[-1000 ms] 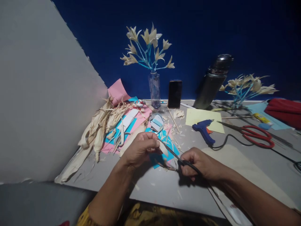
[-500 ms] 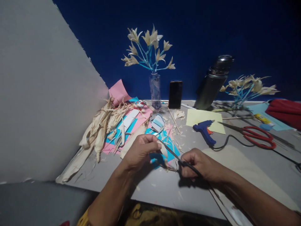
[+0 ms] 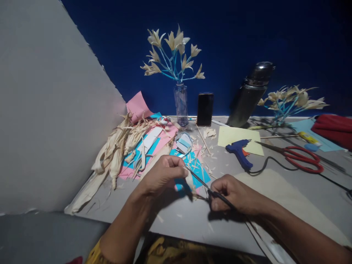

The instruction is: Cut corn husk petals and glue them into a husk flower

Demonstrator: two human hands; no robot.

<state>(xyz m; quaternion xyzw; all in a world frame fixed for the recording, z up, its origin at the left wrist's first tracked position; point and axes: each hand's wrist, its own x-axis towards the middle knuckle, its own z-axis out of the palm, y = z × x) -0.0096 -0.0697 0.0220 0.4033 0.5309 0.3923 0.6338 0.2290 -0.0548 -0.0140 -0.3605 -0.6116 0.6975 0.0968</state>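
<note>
My left hand pinches a pale strip of corn husk just above the grey table. My right hand is closed round the black handles of small scissors, whose thin blades point up and left and meet the husk strip. Both hands hover over blue paper strewn with husk clippings, near the table's front edge.
A heap of corn husks lies on pink and blue paper at the left. A blue glue gun, yellow paper, red scissors, a steel flask, a phone and a vase of husk flowers stand behind. A grey board leans at the left.
The husk strip has turned downward in my left hand, and the scissor blades have closed in on it. Both hands have shifted only slightly.
</note>
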